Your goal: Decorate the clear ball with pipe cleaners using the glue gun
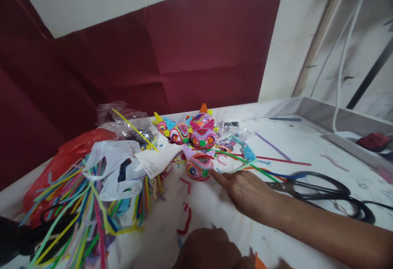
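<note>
My right hand reaches in from the right with its index finger stretched out. That fingertip is at the green nose of a pink, multicoloured animal head made of coiled pipe cleaners, with lilac ears. Nothing shows in this hand. At the bottom edge, my left hand is dark and curled, partly cut off by the frame. A small grey tip shows above its fingers; what it holds is hidden. An orange piece shows beside it. Behind the touched head sit several similar heads, with coloured ears and round eyes.
Large black-handled scissors lie right of my wrist. Loose pipe cleaners cross the white table. Bundled pipe cleaners, a white plastic bag, a red bag and a paper card crowd the left. A raised rim edges the back.
</note>
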`<state>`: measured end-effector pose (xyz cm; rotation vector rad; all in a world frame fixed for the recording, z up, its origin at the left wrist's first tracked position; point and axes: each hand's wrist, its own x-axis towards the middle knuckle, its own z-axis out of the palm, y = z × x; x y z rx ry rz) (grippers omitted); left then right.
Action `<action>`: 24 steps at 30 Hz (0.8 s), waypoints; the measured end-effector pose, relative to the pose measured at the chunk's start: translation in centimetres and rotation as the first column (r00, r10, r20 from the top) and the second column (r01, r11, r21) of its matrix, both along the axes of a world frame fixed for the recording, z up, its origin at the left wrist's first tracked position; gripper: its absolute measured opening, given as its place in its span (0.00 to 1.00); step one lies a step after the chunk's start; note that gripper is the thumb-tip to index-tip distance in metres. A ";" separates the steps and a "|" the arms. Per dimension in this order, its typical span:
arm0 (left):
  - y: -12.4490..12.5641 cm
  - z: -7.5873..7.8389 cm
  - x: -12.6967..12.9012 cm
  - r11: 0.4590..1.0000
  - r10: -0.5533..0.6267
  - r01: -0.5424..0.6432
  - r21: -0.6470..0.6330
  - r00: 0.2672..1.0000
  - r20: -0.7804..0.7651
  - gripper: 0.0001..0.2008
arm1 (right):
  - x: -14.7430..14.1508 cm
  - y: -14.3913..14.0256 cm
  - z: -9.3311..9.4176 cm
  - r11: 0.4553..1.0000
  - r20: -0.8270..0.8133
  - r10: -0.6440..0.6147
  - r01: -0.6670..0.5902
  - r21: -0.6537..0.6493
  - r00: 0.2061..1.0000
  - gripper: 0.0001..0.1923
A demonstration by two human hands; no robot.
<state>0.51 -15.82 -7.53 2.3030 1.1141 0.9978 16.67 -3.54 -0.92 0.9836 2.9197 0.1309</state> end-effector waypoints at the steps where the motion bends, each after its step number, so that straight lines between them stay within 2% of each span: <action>1: 0.7 -0.5 0.1 0.999 -0.007 0.008 0.032 1.000 -0.008 0.06 | 0.0 0.1 0.0 1.000 -0.006 0.000 0.000 0.009 1.000 0.39; 2: 1.4 -0.9 0.3 0.998 -0.017 0.018 0.062 1.000 -0.019 0.03 | 0.0 0.1 0.0 1.000 -0.010 0.001 -0.001 0.014 1.000 0.39; 4: 2.4 -1.5 0.4 0.989 -0.007 0.015 0.145 0.998 -0.055 0.11 | 0.0 0.2 0.0 1.000 -0.004 0.000 0.001 0.010 1.000 0.40; 7: 3.2 -1.9 0.5 0.913 0.068 0.007 0.407 0.983 -0.169 0.18 | -0.1 0.4 -0.1 1.000 0.007 -0.002 0.002 -0.013 1.000 0.40; 9: 3.5 -1.8 0.4 0.864 0.117 -0.002 0.503 0.974 -0.195 0.19 | -0.1 0.6 -0.1 0.999 0.006 -0.001 0.002 -0.033 1.000 0.40; 14: 3.9 -0.9 0.2 0.824 0.200 -0.073 0.562 0.965 -0.168 0.19 | -0.3 0.9 0.0 0.998 0.001 0.006 -0.006 -0.068 1.000 0.41; 19: 4.3 0.9 -0.7 0.794 0.223 -0.100 0.600 0.966 -0.134 0.20 | -0.4 0.9 -0.3 0.999 0.004 0.029 -0.029 -0.040 1.000 0.41; 24: 4.2 1.8 -2.0 0.879 0.193 -0.149 0.452 0.980 -0.052 0.12 | -0.3 0.9 -0.5 0.999 -0.024 0.049 -0.049 0.011 0.999 0.41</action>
